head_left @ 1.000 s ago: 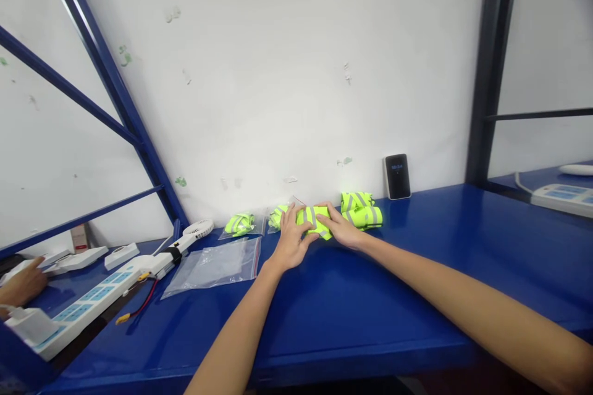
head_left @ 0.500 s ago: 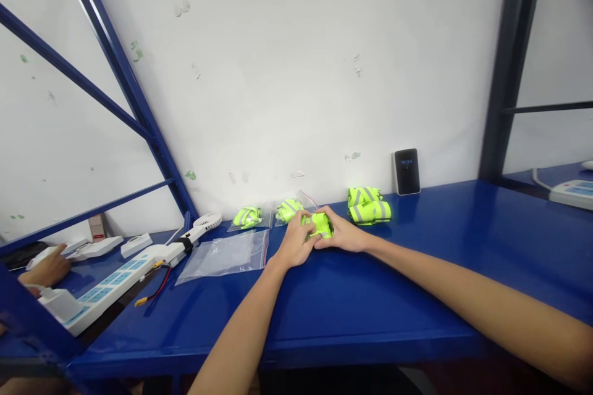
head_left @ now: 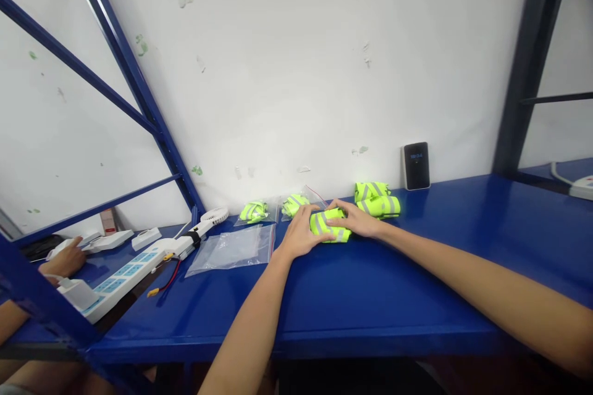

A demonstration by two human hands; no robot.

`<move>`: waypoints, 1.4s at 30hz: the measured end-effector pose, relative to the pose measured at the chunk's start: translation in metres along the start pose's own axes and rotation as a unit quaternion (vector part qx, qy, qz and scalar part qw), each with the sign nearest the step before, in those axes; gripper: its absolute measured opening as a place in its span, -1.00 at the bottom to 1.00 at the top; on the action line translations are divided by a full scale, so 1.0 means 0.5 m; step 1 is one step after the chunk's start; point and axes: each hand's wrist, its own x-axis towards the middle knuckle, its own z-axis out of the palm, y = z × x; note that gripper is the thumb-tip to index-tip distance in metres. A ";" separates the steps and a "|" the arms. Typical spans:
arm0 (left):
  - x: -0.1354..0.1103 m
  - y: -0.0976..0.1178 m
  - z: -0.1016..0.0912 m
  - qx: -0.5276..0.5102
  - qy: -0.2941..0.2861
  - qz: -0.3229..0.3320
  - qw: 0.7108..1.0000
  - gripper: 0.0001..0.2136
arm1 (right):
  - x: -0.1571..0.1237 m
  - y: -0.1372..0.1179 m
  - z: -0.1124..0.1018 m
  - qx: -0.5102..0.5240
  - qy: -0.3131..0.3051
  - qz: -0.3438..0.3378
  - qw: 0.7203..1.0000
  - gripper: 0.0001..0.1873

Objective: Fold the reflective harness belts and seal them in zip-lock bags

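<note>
A rolled-up neon yellow reflective vest (head_left: 340,235) with silver stripes lies on the blue table (head_left: 370,290) between my hands. My left hand (head_left: 300,233) wraps its left side, thumb along the near edge. On the right, my right hand (head_left: 359,220) grips it from above, fingers across the top. Behind my left hand is a clear bag holding a yellow vest (head_left: 293,204), and left of it a second bagged vest (head_left: 254,212). Two unbagged vest rolls (head_left: 380,206) rest beyond my right hand. A flat clear zip bag (head_left: 234,249) lies left of my left hand.
A black-faced device (head_left: 416,165) leans on the wall. At left are a white fan (head_left: 214,216), a power strip (head_left: 121,276) and a red-black cable (head_left: 172,276). Another person's hand (head_left: 70,257) is beyond the blue frame post (head_left: 134,80).
The vest roll has turned in my hands and shows more of its striped side. My right fingers have come over its top. The whole view has shifted slightly.
</note>
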 end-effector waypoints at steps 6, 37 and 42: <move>-0.005 0.009 0.005 -0.010 -0.033 0.014 0.999 -0.48 | 0.002 0.001 -0.001 0.026 0.011 0.016 0.999 -0.57; -0.043 -0.042 -0.198 0.138 -0.158 -0.047 0.977 -0.51 | 0.006 0.000 0.038 -0.061 0.022 -0.010 0.998 -0.58; -0.070 -0.113 -0.255 0.149 -0.261 -0.110 0.947 0.05 | 0.002 -0.017 0.067 -0.091 0.066 -0.010 0.994 -0.63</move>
